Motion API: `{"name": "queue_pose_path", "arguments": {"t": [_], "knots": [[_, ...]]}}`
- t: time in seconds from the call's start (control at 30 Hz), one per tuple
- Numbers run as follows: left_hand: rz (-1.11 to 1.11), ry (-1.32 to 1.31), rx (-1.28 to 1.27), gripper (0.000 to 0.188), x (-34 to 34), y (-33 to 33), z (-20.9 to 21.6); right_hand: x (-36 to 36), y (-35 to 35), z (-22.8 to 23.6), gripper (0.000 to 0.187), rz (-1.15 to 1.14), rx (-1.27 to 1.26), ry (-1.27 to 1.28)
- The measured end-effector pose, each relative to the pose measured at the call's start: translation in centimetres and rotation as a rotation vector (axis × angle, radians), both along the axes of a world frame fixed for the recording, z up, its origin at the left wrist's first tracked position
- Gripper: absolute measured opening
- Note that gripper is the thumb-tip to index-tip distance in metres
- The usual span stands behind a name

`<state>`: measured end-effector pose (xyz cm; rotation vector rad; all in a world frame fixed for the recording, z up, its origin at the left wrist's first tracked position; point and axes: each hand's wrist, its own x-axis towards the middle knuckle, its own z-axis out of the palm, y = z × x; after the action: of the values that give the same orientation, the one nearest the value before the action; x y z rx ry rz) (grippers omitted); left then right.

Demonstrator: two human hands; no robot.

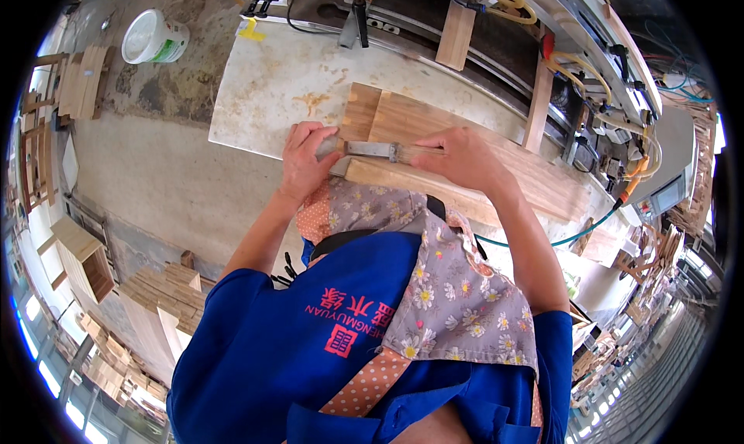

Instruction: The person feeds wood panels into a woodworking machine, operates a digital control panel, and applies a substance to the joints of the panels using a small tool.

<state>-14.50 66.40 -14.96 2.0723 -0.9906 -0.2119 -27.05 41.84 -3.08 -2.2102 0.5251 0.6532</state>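
Observation:
My right hand (pixel 459 156) is closed around the wooden handle of a flat-bladed tool (pixel 370 149), which looks like a chisel. Its metal blade points left toward my left hand (pixel 304 159). That hand's fingers and thumb curl around something small and greyish by the blade's end; what it is I cannot make out. Beneath and beyond the tool lie brown wooden boards (pixel 434 122) on a white worktop (pixel 260 95). A thicker light wooden piece (pixel 411 179) lies on the near side, partly hidden by my cap and right arm.
Along the far side runs a machine (pixel 403 37) with rails, clamps and yellow hoses. A teal hose (pixel 577 233) crosses near my right arm. On the floor at left stand a white bucket (pixel 159 41), stacked boards (pixel 81 80) and a wooden box (pixel 81 258).

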Motion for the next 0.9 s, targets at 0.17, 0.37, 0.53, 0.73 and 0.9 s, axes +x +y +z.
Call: {"name": "queue_pose_path", "arguments": {"t": [0.17, 0.37, 0.53, 0.73, 0.9], "knots": [[-0.016, 0.004, 0.005, 0.046, 0.1, 0.2, -0.2, 0.3, 0.4, 0.2, 0.039, -0.019, 0.007, 0.017], [-0.033, -0.001, 0.031, 0.045, 0.2, 0.3, -0.1, -0.8, -0.9, -0.1, 0.04, -0.019, 0.0, -0.038], [0.02, 0.283, 0.018, 0.036, 1.0, -0.6, 1.0, -1.3, -0.9, -0.2, 0.041, -0.159, 0.147, -0.075], [0.159, 0.362, 0.015, 0.027, 2.9, -5.2, 0.7, -4.3, -2.7, 1.1, 0.039, -0.509, 0.116, -0.046], [0.1, 0.244, 0.136, 0.016, 3.2, -7.0, -0.2, -7.6, -2.8, 0.7, 0.041, -0.666, 0.146, -0.082]]}}
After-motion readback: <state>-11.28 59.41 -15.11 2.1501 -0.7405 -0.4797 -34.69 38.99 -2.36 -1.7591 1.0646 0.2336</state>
